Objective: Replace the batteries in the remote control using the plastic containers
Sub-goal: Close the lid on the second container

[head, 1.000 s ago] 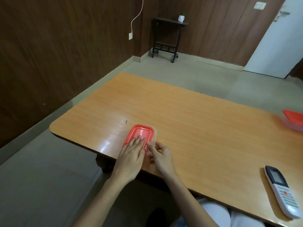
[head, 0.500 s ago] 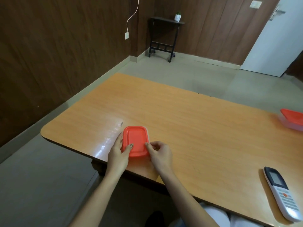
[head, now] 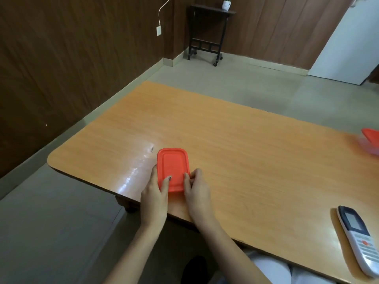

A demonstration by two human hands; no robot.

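Red container lid point(head: 172, 169), orange wood-grain table point(head: 235, 144), white-and-black remote point(head: 357, 240) with a red button, dark brown walls point(head: 61, 58).

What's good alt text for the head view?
Both hands, left hand and right hand, grip a red-lidded container near the front edge of a wooden table. A remote lies far right; a second container sits at the right edge.
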